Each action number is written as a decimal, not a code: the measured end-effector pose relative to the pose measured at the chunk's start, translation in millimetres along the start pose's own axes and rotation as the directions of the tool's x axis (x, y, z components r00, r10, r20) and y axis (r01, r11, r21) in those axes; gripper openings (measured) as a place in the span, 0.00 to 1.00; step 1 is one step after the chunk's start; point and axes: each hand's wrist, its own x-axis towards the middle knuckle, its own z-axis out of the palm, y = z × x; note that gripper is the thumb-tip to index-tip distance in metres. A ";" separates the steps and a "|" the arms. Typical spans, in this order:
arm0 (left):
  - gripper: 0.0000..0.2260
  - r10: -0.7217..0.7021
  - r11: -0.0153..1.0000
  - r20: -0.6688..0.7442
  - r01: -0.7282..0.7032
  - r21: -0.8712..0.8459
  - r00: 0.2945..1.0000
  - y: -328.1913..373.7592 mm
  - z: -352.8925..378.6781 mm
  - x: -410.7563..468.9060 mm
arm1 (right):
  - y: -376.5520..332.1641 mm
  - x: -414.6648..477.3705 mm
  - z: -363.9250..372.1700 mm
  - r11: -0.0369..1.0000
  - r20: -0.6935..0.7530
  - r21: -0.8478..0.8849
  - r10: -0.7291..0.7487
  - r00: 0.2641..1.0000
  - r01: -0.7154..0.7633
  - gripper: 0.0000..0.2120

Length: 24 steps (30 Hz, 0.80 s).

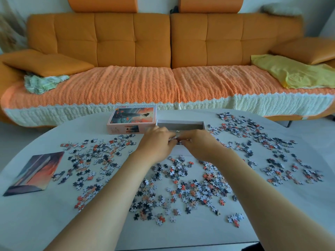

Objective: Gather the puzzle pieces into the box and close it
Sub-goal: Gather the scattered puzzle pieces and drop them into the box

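Your left hand (156, 143) and right hand (199, 145) meet above the near edge of the open box (181, 121). The fingers of both are curled inward, their tips close together, pinching a small clump of puzzle pieces (175, 139) between them. The thumbs are hidden behind the knuckles, so you cannot tell how they lie. A single piece rests on the box's grey floor just beyond your fingertips.

The box stands at the far middle of the white table (45, 223), touching the lid (132, 116), which lies picture side up on its left. Most of the pieces are scattered loose over the table, left, right and under your forearms. A printed picture (34, 173) lies flat at the table's left edge. An orange sofa (134, 42) stands behind.
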 end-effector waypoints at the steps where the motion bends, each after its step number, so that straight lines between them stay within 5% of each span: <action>1: 0.14 0.006 1.000 0.024 -0.006 -0.003 1.000 0.1 -0.5 -2.4 | -0.6 -4.0 -1.4 1.000 0.026 -0.005 -0.008 1.000 0.008 0.14; 7: 0.15 0.090 0.995 -0.127 -0.096 -0.036 0.988 12.8 -4.6 -20.9 | 1.0 -18.6 -21.0 0.998 -0.149 0.066 -0.002 0.989 0.012 0.13; 10: 0.09 0.177 0.977 -0.187 -0.195 -0.084 0.966 27.4 -9.4 -33.5 | 5.4 -33.0 -27.6 0.999 -0.122 -0.004 -0.045 0.992 0.044 0.14; 13: 0.10 0.178 0.977 -0.044 -0.182 -0.115 0.983 39.4 -7.9 -47.7 | 13.0 -50.4 -26.7 0.986 -0.015 -0.165 -0.003 1.000 0.001 0.16; 19: 0.26 0.060 0.998 0.210 -0.059 -0.015 0.976 41.8 9.1 -59.7 | 24.7 -76.0 -5.2 0.952 0.145 -0.307 0.025 0.989 0.021 0.22; 24: 0.20 0.081 0.987 0.211 -0.049 -0.156 0.974 50.7 4.7 -61.0 | 18.2 -85.0 2.9 0.988 0.194 -0.138 -0.044 0.980 0.071 0.23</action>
